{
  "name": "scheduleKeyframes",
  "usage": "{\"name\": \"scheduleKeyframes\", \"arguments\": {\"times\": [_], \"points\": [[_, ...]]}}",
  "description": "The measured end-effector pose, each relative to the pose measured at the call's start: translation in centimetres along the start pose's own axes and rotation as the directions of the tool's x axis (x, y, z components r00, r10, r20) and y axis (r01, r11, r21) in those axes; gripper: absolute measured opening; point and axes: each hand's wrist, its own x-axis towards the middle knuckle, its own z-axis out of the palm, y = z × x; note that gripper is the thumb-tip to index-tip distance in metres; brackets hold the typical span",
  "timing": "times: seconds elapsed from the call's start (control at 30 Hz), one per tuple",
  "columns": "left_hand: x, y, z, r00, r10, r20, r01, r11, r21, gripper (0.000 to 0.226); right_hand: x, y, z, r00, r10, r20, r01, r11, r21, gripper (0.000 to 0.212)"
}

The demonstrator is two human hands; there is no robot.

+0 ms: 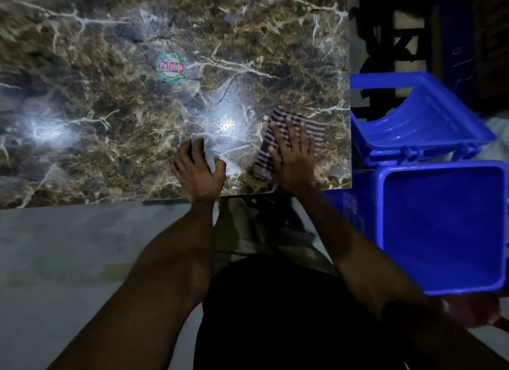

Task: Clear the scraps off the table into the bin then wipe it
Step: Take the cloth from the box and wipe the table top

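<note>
The right hand [293, 152], fingers spread, pressed flat on the striped cloth [292, 144] near the table [110, 94]'s right edge, its long axis running roughly away from the person; the left hand [197, 167] rested beside it, fingers apparently curled on the surface.

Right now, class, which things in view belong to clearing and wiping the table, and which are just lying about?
Job:
striped purple-and-white cloth under right hand
marble-patterned table, left hand resting on it
open blue plastic bin

Lying about:
round red-and-green sticker
dark furniture behind the bin
</note>
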Motion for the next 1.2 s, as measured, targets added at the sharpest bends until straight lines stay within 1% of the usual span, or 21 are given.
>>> {"name": "scheduleKeyframes", "arguments": {"times": [0.13, 0.23, 0.3, 0.37, 0.4, 0.47, 0.57, 0.63, 0.67, 0.7, 0.8, 0.87, 0.97, 1.07, 1.1, 1.2], "points": [[0.2, 0.3, -0.4, 0.999, -0.009, 0.043, 0.008, 1.000, 0.025, 0.068, -0.9, -0.9, 0.5, 0.996, -0.062, -0.063, 0.063, 0.998, 0.016, 0.056], [0.3, 0.5, -0.6, 0.999, -0.024, 0.035, 0.023, 1.000, 0.008, 0.068, -2.3, -0.5, 0.5, 0.984, -0.161, -0.078, 0.164, 0.986, 0.027, 0.057], [0.2, 0.5, -0.7, 0.999, -0.017, 0.030, 0.017, 1.000, -0.002, 0.066, -3.8, 0.2, 0.4, 0.968, -0.245, -0.053, 0.246, 0.969, 0.018, 0.057], [0.2, 0.5, -0.8, 0.999, -0.015, 0.037, 0.016, 1.000, -0.013, 0.065, -5.1, 1.8, 0.2, 0.949, -0.316, 0.013, 0.316, 0.949, -0.004, 0.057], [0.1, 0.4, -0.7, 0.999, -0.019, 0.042, 0.019, 1.000, -0.021, 0.065, -5.4, 2.7, 0.1, 0.945, -0.322, 0.057, 0.323, 0.946, -0.009, 0.057], [0.1, 0.4, -0.7, 0.999, -0.011, 0.034, 0.012, 1.000, -0.022, 0.065, -4.7, 4.1, -0.4, 0.959, -0.263, 0.104, 0.266, 0.964, -0.017, 0.059], [-0.1, 0.3, -0.8, 1.000, 0.016, 0.014, -0.016, 1.000, -0.015, 0.063, -2.6, 3.2, -0.7, 0.994, -0.096, 0.057, 0.097, 0.995, -0.007, 0.059], [-0.3, 0.1, -1.0, 0.999, 0.023, 0.037, -0.022, 1.000, -0.012, 0.061, -1.5, 1.0, -0.5, 0.999, -0.026, 0.033, 0.026, 1.000, 0.000, 0.058], [-0.4, 0.0, -1.0, 0.998, 0.027, 0.055, -0.027, 1.000, -0.013, 0.061, -1.4, -0.1, -0.4, 0.999, -0.029, 0.030, 0.028, 1.000, 0.013, 0.058], [-0.5, -0.2, -1.0, 0.997, 0.034, 0.071, -0.032, 0.999, -0.018, 0.061, -1.7, -1.1, 0.0, 0.998, -0.061, 0.032, 0.061, 0.998, 0.023, 0.057], [-0.5, -0.7, -0.8, 0.995, 0.059, 0.083, -0.058, 0.998, -0.016, 0.062, -4.4, -2.6, 1.0, 0.973, -0.227, 0.038, 0.229, 0.973, -0.032, 0.056], [-0.4, -0.8, -0.7, 0.994, 0.076, 0.080, -0.076, 0.997, -0.004, 0.061, -5.7, -2.5, 0.9, 0.965, -0.258, 0.053, 0.260, 0.965, -0.033, 0.057], [-0.7, -0.9, -0.1, 0.996, 0.079, 0.049, -0.080, 0.997, 0.012, 0.060, -5.2, -2.2, 0.7, 0.979, -0.189, 0.080, 0.189, 0.982, 0.012, 0.058], [-0.6, -0.8, 0.4, 0.996, 0.086, 0.014, -0.086, 0.996, 0.006, 0.058, -3.3, -3.1, 1.1, 0.997, -0.069, 0.025, 0.069, 0.998, 0.000, 0.058], [-0.6, -0.9, 0.5, 0.995, 0.095, -0.004, -0.095, 0.995, 0.017, 0.058, -2.9, -3.4, 1.4, 0.999, -0.049, 0.001, 0.049, 0.999, -0.022, 0.057], [-0.3, -0.8, 0.7, 0.994, 0.105, -0.030, -0.103, 0.993, 0.061, 0.056, -2.0, -4.1, 2.0, 0.997, -0.053, -0.048, 0.050, 0.997, -0.055, 0.057]]}}
